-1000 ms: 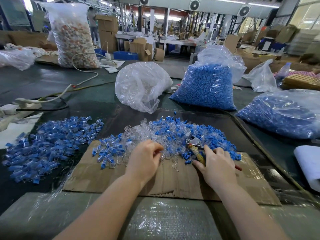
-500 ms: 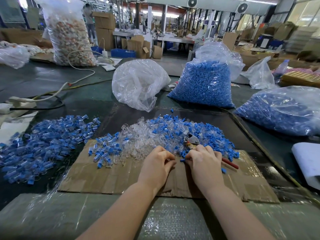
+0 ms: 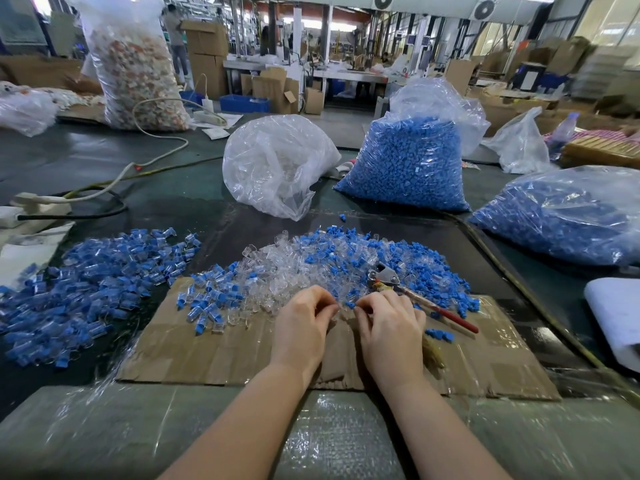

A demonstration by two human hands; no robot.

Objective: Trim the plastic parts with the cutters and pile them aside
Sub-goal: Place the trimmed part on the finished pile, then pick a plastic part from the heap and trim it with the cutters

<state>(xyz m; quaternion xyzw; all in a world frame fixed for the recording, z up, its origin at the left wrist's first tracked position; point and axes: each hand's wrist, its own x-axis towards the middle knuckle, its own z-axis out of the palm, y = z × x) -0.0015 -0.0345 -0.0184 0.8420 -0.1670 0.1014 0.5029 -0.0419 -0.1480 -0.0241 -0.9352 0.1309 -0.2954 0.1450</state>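
Note:
A mixed heap of clear and blue plastic parts (image 3: 332, 268) lies at the far edge of a cardboard sheet (image 3: 214, 355). My left hand (image 3: 304, 323) and right hand (image 3: 388, 323) meet at the heap's near edge, fingers curled. Between their fingertips they pinch a small part, clear on the left side and blue on the right (image 3: 348, 304). The cutters (image 3: 415, 296), with a metal head and red handles, lie on the heap just right of my right hand, held by neither hand. A pile of assembled blue-and-clear parts (image 3: 86, 278) lies to the left.
Bags of blue parts stand behind (image 3: 408, 161) and at the right (image 3: 561, 216). A crumpled clear bag (image 3: 277, 164) sits behind the heap. Cables and a power strip (image 3: 41, 202) lie at the left, and a white roll (image 3: 613, 317) at the right edge.
My right hand left the cutters lying on the heap and moved left. Both hands came together at the heap's near edge and now pinch a small part between them.

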